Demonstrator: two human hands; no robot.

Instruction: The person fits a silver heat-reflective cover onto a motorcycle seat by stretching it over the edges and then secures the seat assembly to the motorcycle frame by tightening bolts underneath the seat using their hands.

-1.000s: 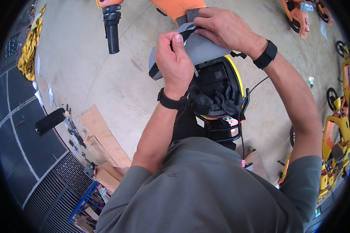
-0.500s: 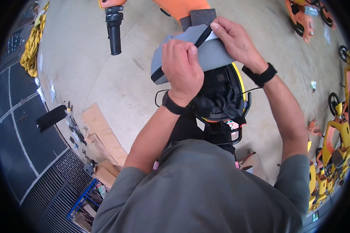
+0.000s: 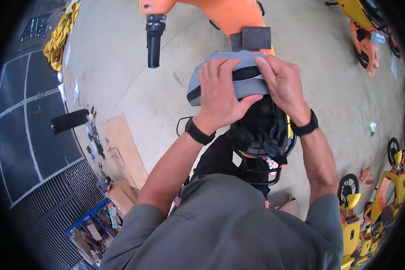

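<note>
Between my two hands is a grey padded piece with black trim (image 3: 252,86), which looks like a scooter seat. My left hand (image 3: 218,92) lies across its left part, fingers over the top and thumb along the near edge. My right hand (image 3: 284,85) grips the right end, thumb on top beside the black band. The piece's underside and right end are hidden. Below it, dark cloth-like material and thin black cables (image 3: 256,130) lie on the scooter's rear, above a black tubular frame (image 3: 256,182). Both wrists wear black bands.
Ahead are the scooter's orange body (image 3: 234,18), a dark square pad (image 3: 256,37) and a black handlebar grip (image 3: 154,51). Cardboard (image 3: 125,141) and a blue-edged crate (image 3: 87,216) lie to the left. Yellow and orange scooters (image 3: 387,189) stand at right.
My left hand has gone from a closed grip to fingers spread over the grey piece. My right hand has shifted down its right end. The view has moved, too.
</note>
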